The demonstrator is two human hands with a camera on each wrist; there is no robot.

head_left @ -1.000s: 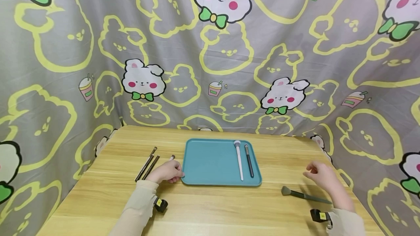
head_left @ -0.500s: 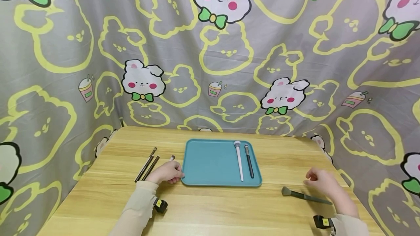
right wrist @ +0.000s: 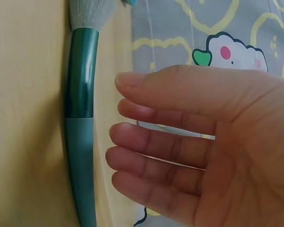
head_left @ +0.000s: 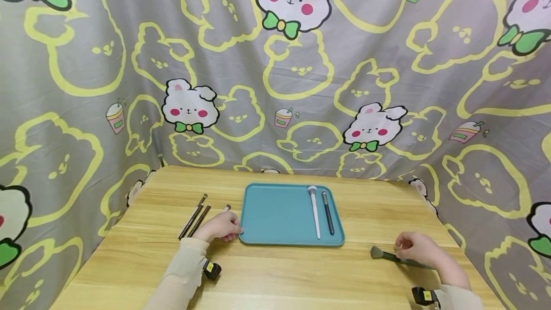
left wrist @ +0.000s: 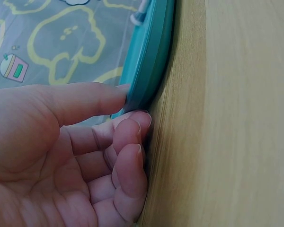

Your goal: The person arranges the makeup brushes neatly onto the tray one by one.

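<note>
My left hand (head_left: pixel 220 226) holds the near left corner of a teal tray (head_left: pixel 275 214), thumb on the rim and curled fingers beneath in the left wrist view. On the tray's right side lie a white-handled makeup brush (head_left: pixel 316 216) and a black-handled makeup brush (head_left: pixel 328 214). Over at the right, my right hand (head_left: pixel 419 249) hovers close above a green makeup brush (head_left: pixel 387 255) lying on the table. In the right wrist view its thumb and fingers are apart, loosely extended beside the green handle (right wrist: pixel 80 75), with nothing between them.
Several slim dark makeup brushes (head_left: pixel 192 219) lie left of my left hand. Another brush (head_left: pixel 227 207) shows only its tip behind that hand. The wooden table (head_left: pixel 292 276) backs onto a grey cartoon-print curtain (head_left: pixel 241 157), which also hangs at both sides.
My right hand has come down and slightly left, from above and behind the green makeup brush to right over its handle. The left hand and tray keep their places.
</note>
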